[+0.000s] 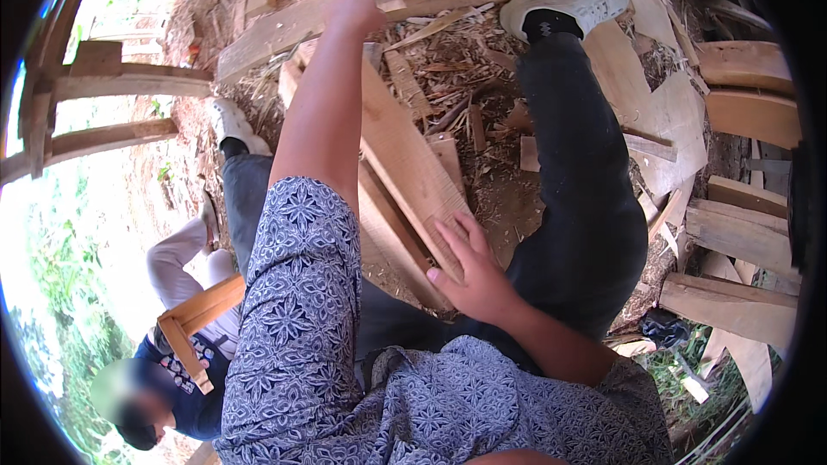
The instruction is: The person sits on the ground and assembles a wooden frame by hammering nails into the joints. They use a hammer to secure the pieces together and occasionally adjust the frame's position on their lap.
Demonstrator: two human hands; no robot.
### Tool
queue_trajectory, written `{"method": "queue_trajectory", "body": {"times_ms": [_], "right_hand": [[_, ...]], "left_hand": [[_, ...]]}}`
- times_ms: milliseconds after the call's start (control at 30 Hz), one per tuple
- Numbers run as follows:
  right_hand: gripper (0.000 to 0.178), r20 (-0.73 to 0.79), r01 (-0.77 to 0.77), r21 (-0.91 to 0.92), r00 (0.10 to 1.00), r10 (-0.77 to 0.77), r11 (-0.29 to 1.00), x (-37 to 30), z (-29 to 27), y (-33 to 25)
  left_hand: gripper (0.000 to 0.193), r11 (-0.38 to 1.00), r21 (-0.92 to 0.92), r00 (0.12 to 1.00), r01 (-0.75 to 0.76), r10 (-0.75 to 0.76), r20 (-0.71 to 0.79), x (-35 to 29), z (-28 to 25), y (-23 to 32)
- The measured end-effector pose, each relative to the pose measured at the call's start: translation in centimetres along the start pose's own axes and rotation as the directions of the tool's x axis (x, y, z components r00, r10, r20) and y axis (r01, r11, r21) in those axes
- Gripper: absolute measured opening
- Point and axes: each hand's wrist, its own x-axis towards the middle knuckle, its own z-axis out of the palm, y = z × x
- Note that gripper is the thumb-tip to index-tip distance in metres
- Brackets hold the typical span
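A long pale wooden board (405, 159) slopes away from my lap, beside a second wooden piece (383, 241) on its left with a dark gap between them. At the near end, my right hand (478, 271) grips the first board, its thumb by the left edge and fingers over the top. My left arm reaches far forward. My left hand (353, 9) is closed near the far end, beside a thick plank (280, 34) lying crosswise. Whatever it may hold is hidden.
Wood chips and offcuts (452, 77) litter the ground between my legs. Curved wooden pieces (745, 116) and blocks (736, 228) are stacked at the right. Another person (194, 379) sits at the lower left near a wooden frame piece (194, 319). A timber frame (129, 82) stands at the upper left.
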Motion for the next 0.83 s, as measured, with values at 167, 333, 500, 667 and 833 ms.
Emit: {"method": "queue_trajectory", "body": {"times_ms": [167, 333, 500, 667, 833], "right_hand": [[0.063, 0.038, -0.038, 0.11, 0.999, 0.034, 0.993, -0.1, -1.0, -0.1], [0.058, 0.086, -0.057, 0.156, 0.995, 0.044, 0.986, -0.1, -1.8, -0.1], [0.054, 0.09, -0.056, 0.186, 0.995, 0.04, 0.981, -0.1, -2.0, -0.1], [0.052, 0.086, -0.046, 0.19, 0.996, 0.03, 0.981, -0.3, -1.9, -0.1], [0.055, 0.05, -0.012, 0.184, 0.999, 0.003, 0.983, -0.4, -1.1, 0.6]], "left_hand": [[0.082, 0.999, 0.008, 0.998, 0.049, -0.05, 0.027, 4.7, 3.0, 1.1], [0.072, 0.985, -0.146, 0.993, 0.097, -0.086, 0.083, 7.4, 5.1, -0.3], [0.044, 0.958, -0.239, 0.966, 0.157, -0.2, -0.165, 7.2, 3.4, -1.2], [0.049, 0.908, -0.369, 0.897, 0.2, -0.321, -0.305, 6.2, 1.6, -3.9], [0.066, 0.865, -0.464, 0.831, 0.19, -0.393, -0.393, 4.9, -1.7, -6.1]]}}
